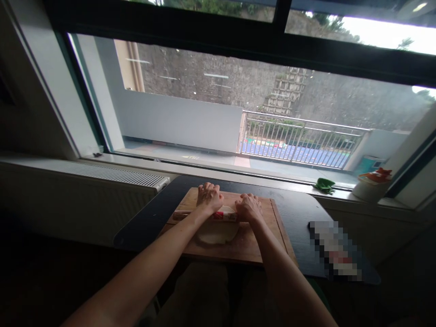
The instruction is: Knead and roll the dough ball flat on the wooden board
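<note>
A rolling pin with a red and white label lies crosswise over a flat, pale sheet of dough. The dough rests on a wooden cutting board. My left hand bears on the pin left of its label, fingers curled forward and down. Over the pin's right part is my right hand, its fingers also curled. My palms and the undersides of my fingers are hidden, as is the pin's right end. Part of the dough is covered by the pin and my hands.
The board sits on a dark table below a wide window. A blurred-out item lies at the table's right. On the sill are a green leaf-shaped thing and a pale pot. A white radiator stands left.
</note>
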Demonstrator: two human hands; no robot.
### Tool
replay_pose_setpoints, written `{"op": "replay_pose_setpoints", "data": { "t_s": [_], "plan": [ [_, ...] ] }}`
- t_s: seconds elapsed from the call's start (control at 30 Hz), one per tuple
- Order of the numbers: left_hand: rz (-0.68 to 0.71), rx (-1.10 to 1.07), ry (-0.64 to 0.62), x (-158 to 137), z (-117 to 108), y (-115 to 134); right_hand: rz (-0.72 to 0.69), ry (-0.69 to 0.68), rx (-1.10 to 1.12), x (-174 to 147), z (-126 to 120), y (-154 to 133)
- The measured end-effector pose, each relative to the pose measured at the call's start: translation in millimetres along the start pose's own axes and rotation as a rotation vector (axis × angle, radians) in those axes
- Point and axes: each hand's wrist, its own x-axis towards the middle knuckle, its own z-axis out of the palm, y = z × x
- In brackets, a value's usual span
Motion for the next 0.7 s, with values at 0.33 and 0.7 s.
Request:
{"op": "replay_pose_setpoints", "data": {
  "t_s": [0.33,0.7],
  "plan": [
    [-0.108,-0.027,-0.150,-18.5,8.2,0.3,-0.039,-0.011,0.019,-17.0,1.6,5.8],
    [-0.035,-0.014,-0.114,-48.7,-2.0,9.9,-0.065,0.032,0.027,-49.5,-3.4,8.6]
  ]
}}
